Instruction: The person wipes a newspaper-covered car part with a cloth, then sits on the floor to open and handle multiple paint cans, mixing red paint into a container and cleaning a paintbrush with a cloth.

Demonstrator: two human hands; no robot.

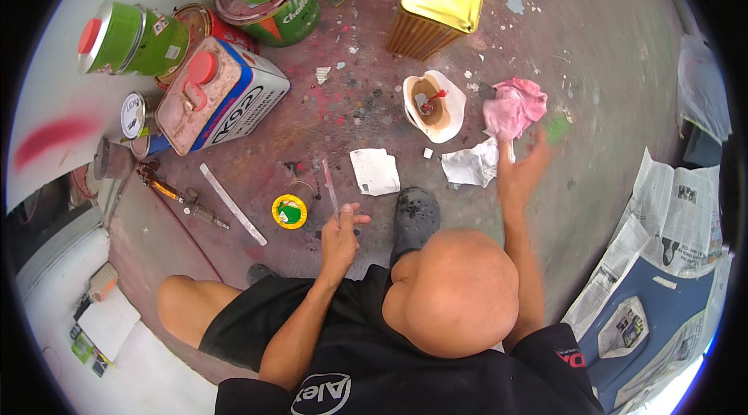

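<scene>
My left hand (340,243) is closed on a thin, clear stick (329,185) smeared reddish along its upper part. Just left of it stands a small can (289,212) with a yellow rim and green on top. My right hand (520,173), slightly blurred, has its thumb and fingers apart over the floor. Beyond its fingertips lies a bunched pink cloth (514,106), and beside the thumb is a crumpled white paper (471,163). A cut-open white container (450,120) with a brown inside and a red-tipped piece in it stands left of the cloth. A flat white paper (375,171) lies between my hands.
A tall gold tin (439,2) stands at the back. Far left are a large white-and-blue can (222,95), green cans (140,39) and a spray gun-like tool (183,201). A flat white strip (232,204) lies on the stained floor. At right, newspaper (678,212) partly covers a blue panel (654,310).
</scene>
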